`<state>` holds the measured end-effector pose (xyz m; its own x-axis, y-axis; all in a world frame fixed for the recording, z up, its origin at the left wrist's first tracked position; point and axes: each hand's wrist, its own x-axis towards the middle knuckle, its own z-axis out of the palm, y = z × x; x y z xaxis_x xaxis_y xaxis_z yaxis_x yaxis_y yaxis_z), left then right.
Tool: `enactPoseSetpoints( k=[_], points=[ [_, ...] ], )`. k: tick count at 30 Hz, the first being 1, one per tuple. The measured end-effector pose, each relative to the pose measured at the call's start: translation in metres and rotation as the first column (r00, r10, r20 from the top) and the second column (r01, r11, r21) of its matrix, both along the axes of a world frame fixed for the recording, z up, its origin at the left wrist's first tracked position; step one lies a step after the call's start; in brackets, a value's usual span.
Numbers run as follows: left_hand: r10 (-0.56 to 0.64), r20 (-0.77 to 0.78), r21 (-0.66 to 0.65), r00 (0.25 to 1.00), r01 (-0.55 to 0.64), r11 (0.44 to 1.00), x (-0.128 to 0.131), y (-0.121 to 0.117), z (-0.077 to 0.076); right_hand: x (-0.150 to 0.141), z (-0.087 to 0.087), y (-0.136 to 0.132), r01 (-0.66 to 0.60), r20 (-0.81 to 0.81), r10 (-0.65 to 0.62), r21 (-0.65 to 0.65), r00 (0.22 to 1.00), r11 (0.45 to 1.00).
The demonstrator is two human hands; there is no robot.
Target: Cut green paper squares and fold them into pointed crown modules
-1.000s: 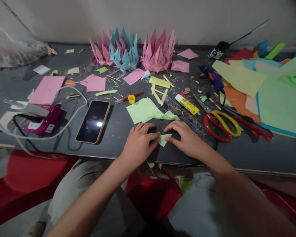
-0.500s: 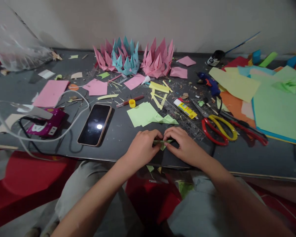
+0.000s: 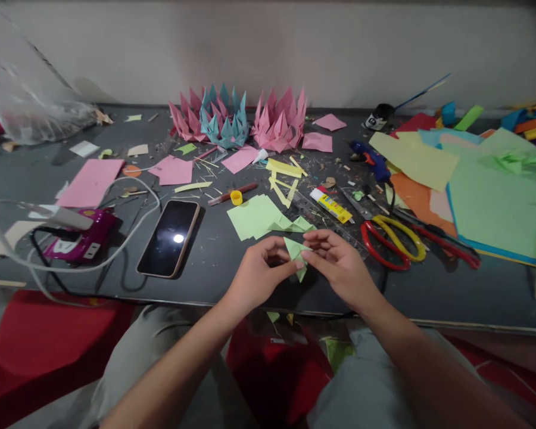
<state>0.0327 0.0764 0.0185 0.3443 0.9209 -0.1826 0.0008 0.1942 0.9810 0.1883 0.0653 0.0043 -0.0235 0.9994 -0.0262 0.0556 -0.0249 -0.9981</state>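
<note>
Between my hands, over the table's front edge, is a small piece of folded light green paper [image 3: 295,249] with a pointed end hanging down. My left hand [image 3: 261,271] pinches it from the left, thumb across its face. From the right, my right hand [image 3: 339,265] grips it between thumb and fingers. Just beyond lie a stack of light green paper squares [image 3: 250,215] and some folded green paper triangles [image 3: 290,223]. Further back stand pink folded-paper lotus shapes [image 3: 280,128] and a blue one [image 3: 226,125].
A phone [image 3: 170,238] and a purple power adapter [image 3: 87,235] with cables lie left. To the right are a glue tube [image 3: 331,205], scissors [image 3: 386,241], a glue gun [image 3: 370,161] and coloured paper sheets [image 3: 495,190]. Paper scraps and sticks litter the dark table [image 3: 223,286].
The folded green paper has been turned up, so more of its face shows. My hands have shifted their hold on it. The camera view has tilted slightly upward.
</note>
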Motion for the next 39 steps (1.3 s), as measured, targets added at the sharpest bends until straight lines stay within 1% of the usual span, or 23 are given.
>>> enactPoseSetpoints(
  k=[3, 8, 11, 12, 14, 16, 17, 18, 19, 21, 23, 24, 26, 28, 30, 31, 32, 33, 34, 35, 36, 37, 39],
  points=[
    [-0.04, 0.013, -0.071, 0.999, 0.041, 0.997, 0.0, 0.001, 0.003, 0.002, 0.004, 0.001, -0.002, -0.013, 0.002, 0.015, 1.0, 1.0],
    [0.069, 0.042, -0.11, 0.997, -0.063, 0.992, 0.001, 0.001, 0.0, 0.003, 0.008, -0.001, -0.09, -0.075, 0.085, -0.071, 0.994, 0.993],
    [0.063, 0.012, -0.118, 0.998, -0.061, 0.991, 0.003, 0.001, -0.001, 0.005, 0.009, 0.0, -0.113, -0.073, 0.104, -0.122, 0.992, 0.986],
    [0.035, -0.017, -0.094, 0.999, -0.036, 0.995, 0.003, 0.002, 0.0, 0.007, 0.009, 0.002, -0.118, -0.062, 0.111, -0.133, 0.992, 0.984],
    [-0.03, -0.115, 0.007, 0.993, 0.031, 0.999, 0.003, 0.002, 0.001, 0.014, 0.012, 0.005, -0.137, -0.016, 0.136, -0.158, 0.991, 0.978],
    [-0.018, -0.253, 0.163, 0.967, 0.061, 0.985, 0.002, 0.005, 0.002, 0.024, 0.014, 0.011, -0.142, 0.054, 0.155, -0.187, 0.986, 0.972],
    [0.028, -0.311, 0.265, 0.95, 0.058, 0.962, 0.001, 0.007, 0.003, 0.03, 0.016, 0.013, -0.142, 0.088, 0.164, -0.209, 0.983, 0.968],
    [0.089, -0.355, 0.376, 0.931, 0.055, 0.925, 0.0, 0.01, 0.003, 0.036, 0.016, 0.016, -0.148, 0.114, 0.179, -0.237, 0.977, 0.96],
    [0.154, -0.388, 0.486, 0.909, 0.06, 0.872, -0.001, 0.013, 0.003, 0.041, 0.017, 0.018, -0.171, 0.134, 0.214, -0.274, 0.968, 0.946],
    [0.255, -0.446, 0.665, 0.858, 0.127, 0.736, -0.001, 0.021, 0.003, 0.048, 0.016, 0.021, -0.236, 0.179, 0.306, -0.331, 0.935, 0.914],
    [0.31, -0.537, 0.738, 0.784, 0.259, 0.623, 0.003, 0.031, 0.001, 0.05, 0.015, 0.022, -0.262, 0.286, 0.355, -0.316, 0.89, 0.912],
    [0.321, -0.59, 0.738, 0.741, 0.333, 0.587, 0.005, 0.036, -0.001, 0.049, 0.015, 0.022, -0.258, 0.367, 0.352, -0.282, 0.861, 0.924],
    [0.332, -0.678, 0.712, 0.656, 0.474, 0.518, 0.013, 0.046, -0.005, 0.046, 0.015, 0.023, -0.258, 0.531, 0.324, -0.197, 0.783, 0.946],
    [0.334, -0.75, 0.657, 0.571, 0.586, 0.474, 0.02, 0.054, -0.01, 0.045, 0.016, 0.027, -0.25, 0.656, 0.257, -0.106, 0.71, 0.962],
    [0.336, -0.797, 0.603, 0.502, 0.654, 0.456, 0.023, 0.059, -0.013, 0.047, 0.015, 0.035, -0.156, 0.769, 0.054, 0.06, 0.637, 0.986],
    [0.337, -0.809, 0.588, 0.482, 0.671, 0.452, 0.023, 0.06, -0.013, 0.05, 0.013, 0.04, -0.093, 0.814, -0.079, 0.162, 0.576, 0.982],
    [0.341, -0.811, 0.584, 0.475, 0.677, 0.448, 0.022, 0.06, -0.013, 0.052, 0.01, 0.046, -0.042, 0.845, -0.207, 0.26, 0.493, 0.965],
    [0.349, -0.805, 0.593, 0.48, 0.672, 0.444, 0.02, 0.059, -0.012, 0.055, 0.006, 0.051, -0.023, 0.866, -0.284, 0.322, 0.411, 0.947],
    [0.361, -0.792, 0.611, 0.493, 0.656, 0.444, 0.017, 0.057, -0.01, 0.058, 0.002, 0.056, -0.023, 0.884, -0.313, 0.341, 0.349, 0.94],
    [0.373, -0.775, 0.632, 0.511, 0.633, 0.447, 0.013, 0.054, -0.008, 0.06, -0.002, 0.061, -0.029, 0.898, -0.307, 0.332, 0.315, 0.943],
    [0.388, -0.754, 0.657, 0.531, 0.601, 0.455, 0.009, 0.05, -0.005, 0.062, -0.006, 0.064, -0.032, 0.906, -0.293, 0.318, 0.306, 0.948],
    [0.396, -0.735, 0.677, 0.55, 0.565, 0.471, 0.005, 0.045, -0.001, 0.063, -0.008, 0.066, -0.029, 0.904, -0.285, 0.31, 0.318, 0.95],
    [0.387, -0.718, 0.69, 0.579, 0.521, 0.502, -0.004, 0.034, 0.006, 0.062, -0.009, 0.067, -0.01, 0.867, -0.315, 0.345, 0.386, 0.938]
  ],
)
